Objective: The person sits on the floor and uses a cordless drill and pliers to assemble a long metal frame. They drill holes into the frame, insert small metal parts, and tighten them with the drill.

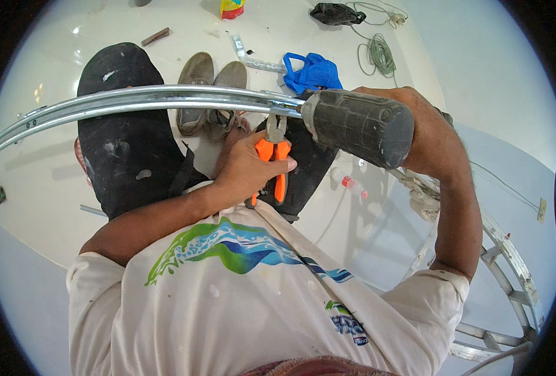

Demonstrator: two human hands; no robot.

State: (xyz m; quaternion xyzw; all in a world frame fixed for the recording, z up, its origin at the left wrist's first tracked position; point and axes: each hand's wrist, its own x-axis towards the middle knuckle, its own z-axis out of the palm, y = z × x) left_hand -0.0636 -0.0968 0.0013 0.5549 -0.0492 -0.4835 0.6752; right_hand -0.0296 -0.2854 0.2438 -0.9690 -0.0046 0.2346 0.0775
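Note:
My left hand (248, 164) is closed round orange-handled pliers (277, 147). Their jaws meet the lower edge of a long silvery metal channel (184, 97), which lies across above my knees. In my right hand (419, 125) is a dark, dusty power drill (359, 125). Its front end points left at the channel, close above the pliers, and a short shiny bit shows there. Most of my right fingers are hidden behind the tool, as is its handle.
Grey shoes (196, 72) stand past the channel. Beyond it lie a blue cloth bag (312, 72), an angled metal strip (253, 61) and a coiled cable (379, 55). A plastic bottle (351, 183) lies right of my knee. An aluminium ladder (513, 269) is at the right.

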